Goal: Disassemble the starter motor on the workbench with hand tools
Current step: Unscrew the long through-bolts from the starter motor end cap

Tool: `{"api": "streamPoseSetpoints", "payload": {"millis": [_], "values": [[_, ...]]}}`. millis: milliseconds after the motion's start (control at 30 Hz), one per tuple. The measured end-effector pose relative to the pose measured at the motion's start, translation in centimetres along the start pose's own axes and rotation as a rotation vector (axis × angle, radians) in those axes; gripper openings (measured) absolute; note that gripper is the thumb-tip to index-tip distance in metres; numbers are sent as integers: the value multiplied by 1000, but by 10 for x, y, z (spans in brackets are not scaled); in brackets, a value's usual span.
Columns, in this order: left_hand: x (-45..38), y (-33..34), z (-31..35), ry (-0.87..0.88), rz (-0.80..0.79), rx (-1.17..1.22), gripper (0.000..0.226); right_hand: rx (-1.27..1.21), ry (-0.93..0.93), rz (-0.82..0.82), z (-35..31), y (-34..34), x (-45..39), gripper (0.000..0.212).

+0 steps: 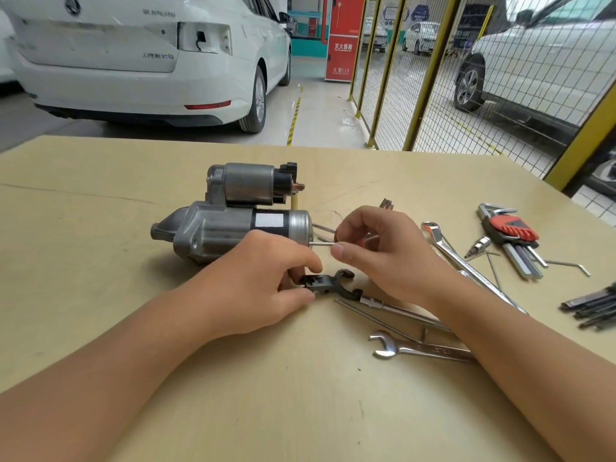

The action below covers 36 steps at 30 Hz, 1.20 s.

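The grey starter motor [233, 221] lies on its side on the tan workbench [100, 201], its solenoid on the far side. Thin through bolts [321, 243] stick out of its right end cap. My right hand [376, 248] pinches one of these bolts near its tip, just right of the motor, with a small reddish part partly hidden under the fingers. My left hand [266, 285] grips a black forked lever [330, 284] on the bench in front of the motor.
An open-end spanner [413, 350] and long thin rods [383, 320] lie near my right forearm. A ring spanner [466, 265], a red hex key set [513, 241], a bit [478, 246] and dark loose bits [593, 310] lie at the right. A white car and yellow mesh fence stand beyond.
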<state>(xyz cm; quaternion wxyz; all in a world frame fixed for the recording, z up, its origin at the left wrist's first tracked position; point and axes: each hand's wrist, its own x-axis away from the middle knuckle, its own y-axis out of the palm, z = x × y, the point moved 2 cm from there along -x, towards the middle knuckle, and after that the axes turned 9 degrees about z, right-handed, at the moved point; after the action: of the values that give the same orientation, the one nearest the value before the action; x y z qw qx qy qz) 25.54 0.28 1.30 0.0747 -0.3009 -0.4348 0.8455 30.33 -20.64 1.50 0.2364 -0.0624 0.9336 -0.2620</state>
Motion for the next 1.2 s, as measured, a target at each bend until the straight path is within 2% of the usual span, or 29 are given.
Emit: {"api": "streamPoseSetpoints", "payload": {"millis": [133, 367, 500, 567, 733, 800, 900, 967, 1100, 1200], "values": [[0, 1, 0, 3, -19, -17, 30, 132, 18, -61, -1, 5, 1, 28], [0, 2, 3, 13, -45, -25, 32, 8, 6, -10, -2, 3, 1, 6], [1, 0, 3, 38, -29, -22, 24, 73, 58, -41, 0, 6, 1, 29], [1, -2, 3, 60, 17, -5, 21, 107, 47, -41, 1, 7, 0, 32], [1, -12, 6, 51, 213, 100, 21, -21, 11, -36, 4, 5, 0, 8], [0, -15, 9, 64, 279, 119, 21, -31, 22, -39, 4, 6, 0, 9], [-1, -17, 12, 68, 340, 150, 20, 47, 45, -57, 4, 8, 0, 30], [-1, -17, 12, 63, 337, 156, 18, 71, 39, -57, 4, 7, -1, 31], [-1, -13, 12, 46, 276, 194, 19, -56, 13, -41, 4, 5, -1, 10], [1, -9, 10, 28, 207, 234, 27, -65, 15, -54, 3, 6, 0, 15]]}}
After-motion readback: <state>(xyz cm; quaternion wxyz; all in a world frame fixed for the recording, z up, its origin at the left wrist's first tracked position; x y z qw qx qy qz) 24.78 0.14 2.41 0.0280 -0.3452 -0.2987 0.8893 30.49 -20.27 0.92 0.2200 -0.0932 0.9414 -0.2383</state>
